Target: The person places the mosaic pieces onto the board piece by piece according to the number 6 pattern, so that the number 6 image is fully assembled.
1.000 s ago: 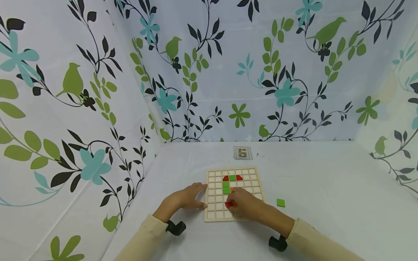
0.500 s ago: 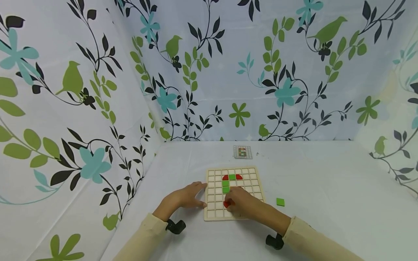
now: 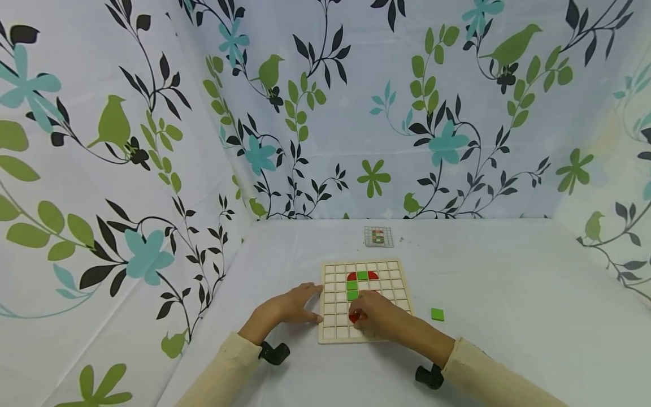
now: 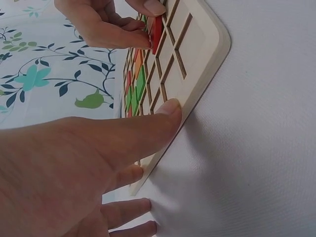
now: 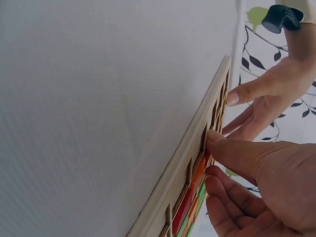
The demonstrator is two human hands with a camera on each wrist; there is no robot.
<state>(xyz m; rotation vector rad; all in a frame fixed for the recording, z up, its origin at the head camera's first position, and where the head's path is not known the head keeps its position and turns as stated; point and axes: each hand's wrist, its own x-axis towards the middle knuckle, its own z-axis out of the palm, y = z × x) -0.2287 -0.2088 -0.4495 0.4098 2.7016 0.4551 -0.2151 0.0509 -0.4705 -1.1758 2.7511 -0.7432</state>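
Note:
A square wooden grid board point(image 3: 333, 333) lies on the white table with red, green and orange tiles in some of its cells. My left hand point(image 3: 292, 305) rests at the board's left edge, its thumb touching the rim and its fingers extended. Over the lower middle of the board, my right hand point(image 3: 378, 317) pinches a red tile point(image 4: 156, 35) between thumb and fingertips. That tile stands tilted at a cell in the left wrist view. Green tiles point(image 3: 352, 286) and a red corner tile point(image 3: 352, 276) sit farther up the grid. My right hand hides several cells from the head view.
One loose green tile point(image 3: 437, 314) lies on the table right of the board. Behind the board is a small pattern card point(image 3: 378, 237) showing a coloured grid. Patterned cloth point(image 3: 325, 141) hangs at the back and both sides.
My right hand has shifted slightly left with the red tile, covering an orange tile that showed beside its fingers before. My left hand stays in place on the board's edge.

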